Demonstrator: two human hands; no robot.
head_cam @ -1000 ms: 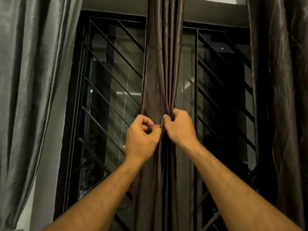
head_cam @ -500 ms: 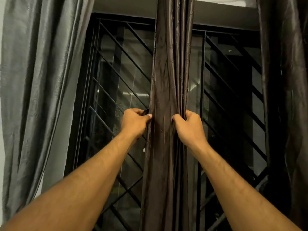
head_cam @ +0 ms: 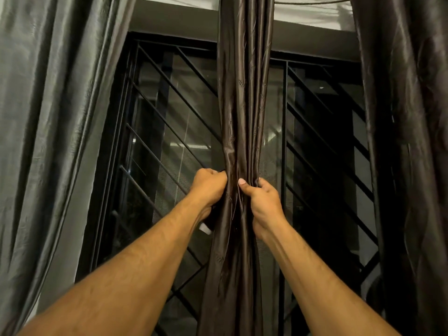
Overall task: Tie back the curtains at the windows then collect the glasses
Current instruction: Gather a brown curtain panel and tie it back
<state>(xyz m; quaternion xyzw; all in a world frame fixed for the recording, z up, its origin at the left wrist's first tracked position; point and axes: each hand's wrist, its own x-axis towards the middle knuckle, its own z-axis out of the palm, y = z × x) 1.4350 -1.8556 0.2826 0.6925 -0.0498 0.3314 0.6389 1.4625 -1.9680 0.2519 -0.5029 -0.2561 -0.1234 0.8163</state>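
You are gathering the brown centre curtain into a bundle in front of the barred window. Your left hand is curling shut around the curtain's left edge, and your right hand is closing on its right edge, thumb pressing into the folds. No tie-back is showing clearly; a small pale object is peeking out below your left wrist, but I cannot tell what it is. To do this well, you should be squeezing the pleats evenly at one height, so the bundle is hanging straight. The grey curtain on the left and the dark curtain on the right are hanging loose, probably still awaiting tying. The glasses are not in view.
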